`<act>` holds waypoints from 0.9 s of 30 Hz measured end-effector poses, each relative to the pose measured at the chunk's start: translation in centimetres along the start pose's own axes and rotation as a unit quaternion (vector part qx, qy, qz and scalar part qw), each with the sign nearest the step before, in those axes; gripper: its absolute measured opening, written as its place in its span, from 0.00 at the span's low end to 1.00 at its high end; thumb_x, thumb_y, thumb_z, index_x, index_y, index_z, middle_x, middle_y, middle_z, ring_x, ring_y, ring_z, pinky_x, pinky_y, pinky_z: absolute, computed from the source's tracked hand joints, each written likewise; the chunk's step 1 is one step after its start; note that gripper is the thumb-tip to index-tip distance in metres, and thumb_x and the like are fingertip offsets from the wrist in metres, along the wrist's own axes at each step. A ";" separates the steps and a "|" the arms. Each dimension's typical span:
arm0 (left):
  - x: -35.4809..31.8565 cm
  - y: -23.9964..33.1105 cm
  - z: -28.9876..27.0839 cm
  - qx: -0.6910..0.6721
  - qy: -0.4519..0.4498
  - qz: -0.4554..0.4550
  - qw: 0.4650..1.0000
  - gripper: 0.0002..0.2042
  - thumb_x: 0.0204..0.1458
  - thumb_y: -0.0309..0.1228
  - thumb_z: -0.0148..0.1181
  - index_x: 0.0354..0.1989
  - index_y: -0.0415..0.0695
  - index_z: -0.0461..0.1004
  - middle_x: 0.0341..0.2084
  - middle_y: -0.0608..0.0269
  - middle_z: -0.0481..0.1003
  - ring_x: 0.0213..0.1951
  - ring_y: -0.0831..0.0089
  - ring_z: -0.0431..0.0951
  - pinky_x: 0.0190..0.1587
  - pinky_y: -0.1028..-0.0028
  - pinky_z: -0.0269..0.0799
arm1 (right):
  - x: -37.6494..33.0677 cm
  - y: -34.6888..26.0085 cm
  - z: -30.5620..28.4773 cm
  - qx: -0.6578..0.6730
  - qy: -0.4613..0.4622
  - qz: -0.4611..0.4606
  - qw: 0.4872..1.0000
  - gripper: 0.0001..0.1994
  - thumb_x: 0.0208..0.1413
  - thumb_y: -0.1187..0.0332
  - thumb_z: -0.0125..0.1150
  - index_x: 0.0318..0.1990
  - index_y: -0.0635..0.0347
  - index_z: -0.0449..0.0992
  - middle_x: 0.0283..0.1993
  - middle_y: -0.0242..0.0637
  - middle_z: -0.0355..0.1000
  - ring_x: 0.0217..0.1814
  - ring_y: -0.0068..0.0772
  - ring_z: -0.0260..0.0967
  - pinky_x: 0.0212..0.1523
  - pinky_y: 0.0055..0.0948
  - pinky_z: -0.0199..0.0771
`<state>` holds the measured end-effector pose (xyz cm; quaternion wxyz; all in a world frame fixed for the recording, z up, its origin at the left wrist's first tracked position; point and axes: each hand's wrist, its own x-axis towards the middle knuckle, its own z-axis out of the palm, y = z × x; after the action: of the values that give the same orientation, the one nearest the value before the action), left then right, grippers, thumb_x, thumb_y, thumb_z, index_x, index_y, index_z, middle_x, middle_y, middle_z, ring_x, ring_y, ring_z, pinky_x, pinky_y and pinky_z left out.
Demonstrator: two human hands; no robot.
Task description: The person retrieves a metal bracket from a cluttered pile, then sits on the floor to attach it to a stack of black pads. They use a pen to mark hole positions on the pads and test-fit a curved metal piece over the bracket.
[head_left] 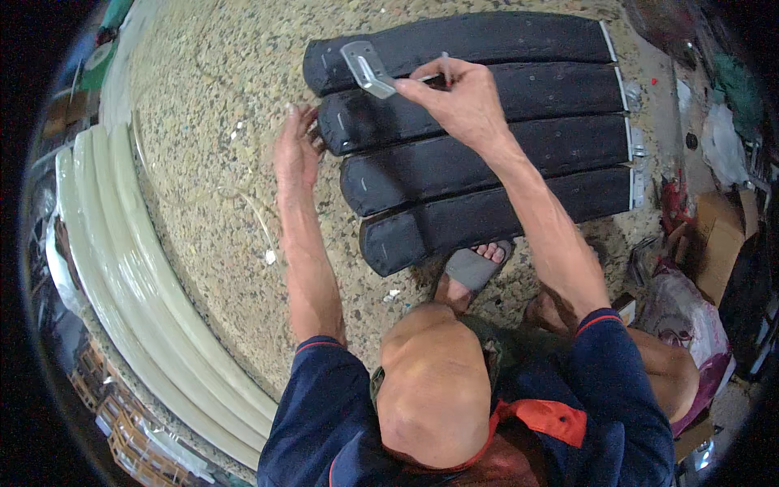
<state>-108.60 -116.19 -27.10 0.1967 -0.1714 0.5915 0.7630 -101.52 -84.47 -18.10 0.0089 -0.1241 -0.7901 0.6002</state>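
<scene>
Several long black padded strips (487,154) lie side by side on a speckled stone floor (203,81). My right hand (454,97) is over the second strip, pinching a bent grey metal bracket (367,68) at its lower end. My left hand (297,150) hovers beside the rounded left ends of the strips, fingers apart, holding nothing. My knee (434,381) and a foot in a grey sandal (475,268) sit just below the strips.
Pale green-white long panels (130,268) curve along the left. Cardboard boxes (718,235) and plastic bags (682,308) clutter the right side. Small white scraps (270,256) and a thin cord lie on the floor near my left forearm.
</scene>
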 end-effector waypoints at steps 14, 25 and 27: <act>-13.1 -7.7 2.7 -0.044 0.061 -0.025 0.997 0.25 0.71 0.43 0.57 0.69 0.40 0.69 0.60 0.58 0.77 0.63 0.65 0.77 0.69 0.58 0.68 | -18.5 0.4 4.6 0.076 0.054 0.181 0.979 0.13 0.53 0.71 0.82 0.43 0.65 0.86 0.29 0.23 0.78 0.29 0.10 0.66 0.28 0.17 0.65; -13.7 -6.1 4.6 0.027 0.007 -0.006 1.000 0.37 0.61 0.26 0.61 0.80 0.39 0.54 0.66 0.49 0.71 0.64 0.57 0.77 0.65 0.56 0.77 | -19.0 0.8 7.2 0.075 0.099 0.109 0.986 0.14 0.50 0.70 0.84 0.41 0.66 0.86 0.30 0.26 0.80 0.29 0.10 0.67 0.26 0.17 0.65; -13.7 -6.3 4.5 0.028 0.007 -0.004 1.000 0.38 0.60 0.25 0.61 0.80 0.39 0.54 0.66 0.48 0.71 0.63 0.57 0.77 0.65 0.56 0.77 | -19.0 0.8 7.2 0.079 0.092 0.105 0.987 0.14 0.50 0.70 0.84 0.41 0.66 0.86 0.30 0.26 0.79 0.29 0.11 0.67 0.26 0.17 0.66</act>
<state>-93.72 -111.80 -24.47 0.1997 -0.1736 0.6131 0.7444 -84.11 -95.03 -18.26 0.0286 -0.2599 -0.7188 0.6442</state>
